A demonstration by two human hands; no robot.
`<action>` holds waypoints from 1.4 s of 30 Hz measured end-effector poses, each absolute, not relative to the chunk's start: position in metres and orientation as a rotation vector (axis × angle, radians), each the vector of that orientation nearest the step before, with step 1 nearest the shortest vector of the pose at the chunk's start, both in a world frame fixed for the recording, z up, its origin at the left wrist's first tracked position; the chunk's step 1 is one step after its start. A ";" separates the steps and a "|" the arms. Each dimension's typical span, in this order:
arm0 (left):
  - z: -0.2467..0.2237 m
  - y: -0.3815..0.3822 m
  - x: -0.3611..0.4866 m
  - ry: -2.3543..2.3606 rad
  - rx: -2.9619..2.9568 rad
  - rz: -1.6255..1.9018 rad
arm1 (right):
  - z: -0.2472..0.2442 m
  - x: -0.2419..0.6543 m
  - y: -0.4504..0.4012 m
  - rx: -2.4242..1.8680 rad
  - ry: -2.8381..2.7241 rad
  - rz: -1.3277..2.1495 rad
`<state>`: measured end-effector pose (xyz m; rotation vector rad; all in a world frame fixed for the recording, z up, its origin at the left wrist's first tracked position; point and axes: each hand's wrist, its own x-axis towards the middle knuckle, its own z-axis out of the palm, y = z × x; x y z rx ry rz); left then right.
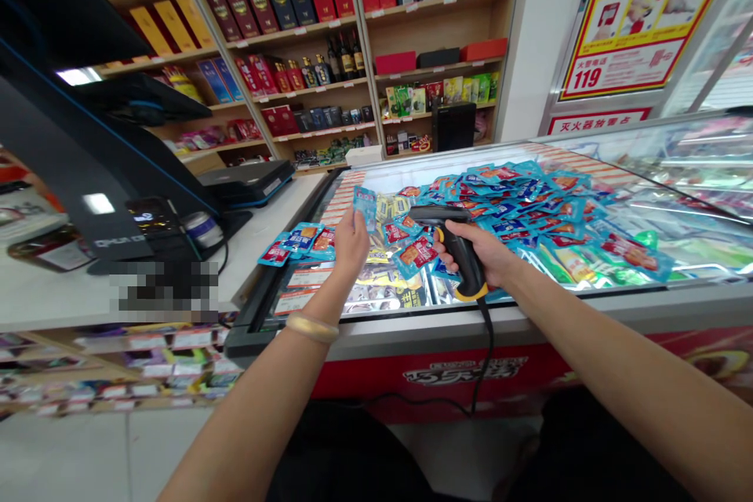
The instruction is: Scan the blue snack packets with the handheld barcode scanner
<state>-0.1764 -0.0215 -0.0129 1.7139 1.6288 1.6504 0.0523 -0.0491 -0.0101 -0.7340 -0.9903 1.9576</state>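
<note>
My left hand (353, 241) is closed on a small light-blue snack packet (365, 206), held up above the glass top of the chest freezer. My right hand (479, 251) grips a black and yellow barcode scanner (462, 247), whose head points left toward that packet. Its cable (488, 337) hangs down over the freezer's front. Behind and right of the scanner lies a big heap of blue and red snack packets (523, 204). A smaller group of such packets (303, 239) rests on the freezer's left edge, left of my left hand.
At the left a checkout counter (267, 223) carries a dark till stand (88, 165) and a black flat device (247, 182). The freezer's front rim (558, 310) runs along before me. Shelves with boxes and bottles (347, 55) stand behind.
</note>
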 end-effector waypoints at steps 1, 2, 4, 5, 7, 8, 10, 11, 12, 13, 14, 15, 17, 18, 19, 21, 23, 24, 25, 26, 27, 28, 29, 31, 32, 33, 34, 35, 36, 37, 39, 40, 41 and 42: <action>-0.008 -0.025 -0.185 1.763 1.819 1.650 | -0.009 0.048 -0.049 -0.717 -0.990 1.963; -0.003 -0.028 -0.195 1.900 1.889 1.618 | -0.007 0.042 -0.049 -0.701 -0.989 1.972; 0.007 -0.035 -0.218 2.172 1.953 1.492 | -0.005 0.028 -0.049 -0.666 -0.981 2.003; 0.011 -0.038 -0.230 2.297 1.972 1.413 | -0.004 0.019 -0.049 -0.658 -0.976 2.024; 0.015 -0.041 -0.253 2.500 2.011 1.206 | -0.002 0.002 -0.049 -0.656 -0.969 2.058; 0.015 -0.042 -0.264 2.567 2.021 1.060 | -0.002 -0.006 -0.049 -0.657 -0.969 2.073; 0.010 -0.041 -0.279 2.614 1.983 0.731 | -0.002 -0.020 -0.049 -0.649 -0.976 2.095; 0.007 -0.040 -0.285 2.603 1.949 0.596 | -0.003 -0.026 -0.049 -0.636 -0.980 2.101; 0.003 -0.039 -0.289 2.585 1.917 0.503 | -0.004 -0.030 -0.049 -0.625 -0.983 2.108; 0.000 -0.038 -0.292 2.573 1.893 0.453 | -0.005 -0.033 -0.049 -0.620 -0.986 2.111; -0.003 -0.037 -0.294 2.571 1.879 0.429 | -0.006 -0.035 -0.049 -0.620 -0.986 2.110; -0.005 -0.037 -0.295 2.577 1.871 0.414 | -0.007 -0.036 -0.049 -0.623 -0.983 2.109; -0.006 -0.038 -0.294 2.611 1.855 0.408 | -0.007 -0.035 -0.048 -0.640 -0.964 2.114; -0.006 -0.038 -0.292 2.635 1.859 0.432 | -0.006 -0.033 -0.048 -0.647 -0.951 2.113; -0.005 -0.039 -0.290 2.659 1.877 0.479 | -0.005 -0.030 -0.047 -0.649 -0.937 2.109; -0.002 -0.041 -0.282 2.684 1.960 0.635 | -0.001 -0.021 -0.044 -0.635 -0.918 2.097; 0.001 -0.039 -0.270 2.616 2.093 0.809 | 0.005 -0.009 -0.040 -0.610 -0.912 2.077; 0.002 -0.037 -0.262 2.538 2.166 0.886 | 0.008 -0.001 -0.037 -0.602 -0.913 2.064; 0.002 -0.033 -0.253 2.432 2.239 0.954 | 0.011 0.007 -0.034 -0.604 -0.917 2.038; 0.001 -0.029 -0.243 2.304 2.308 1.010 | 0.013 0.016 -0.031 -0.612 -0.925 2.004; 0.000 -0.025 -0.232 2.169 2.366 1.050 | 0.015 0.025 -0.028 -0.625 -0.923 1.965; -0.002 -0.020 -0.219 2.041 2.409 1.074 | 0.015 0.034 -0.025 -0.636 -0.916 1.925; -0.005 -0.015 -0.206 1.928 2.438 1.071 | 0.015 0.042 -0.023 -0.640 -0.906 1.896; -0.010 -0.007 -0.179 1.805 2.437 1.024 | 0.012 0.057 -0.021 -0.638 -0.887 1.863; -0.013 -0.004 -0.167 1.777 2.424 0.988 | 0.010 0.062 -0.020 -0.630 -0.882 1.859; -0.016 -0.001 -0.155 1.765 2.409 0.948 | 0.007 0.066 -0.021 -0.621 -0.877 1.858; -0.019 0.001 -0.145 1.762 2.395 0.909 | 0.004 0.069 -0.021 -0.613 -0.873 1.857; -0.022 0.003 -0.137 1.768 2.381 0.877 | 0.001 0.070 -0.023 -0.607 -0.869 1.855; -0.024 0.005 -0.130 1.780 2.368 0.851 | -0.002 0.070 -0.024 -0.600 -0.868 1.854; -0.027 0.006 -0.126 1.799 2.353 0.835 | -0.003 0.070 -0.025 -0.596 -0.869 1.853; -0.032 0.009 -0.122 1.843 2.317 0.834 | -0.004 0.069 -0.029 -0.594 -0.869 1.858; -0.034 0.009 -0.122 1.859 2.298 0.843 | -0.004 0.068 -0.030 -0.594 -0.867 1.863; -0.036 0.010 -0.123 1.868 2.277 0.855 | -0.002 0.067 -0.031 -0.592 -0.863 1.869; -0.037 0.010 -0.124 1.872 2.256 0.871 | -0.001 0.067 -0.033 -0.590 -0.859 1.874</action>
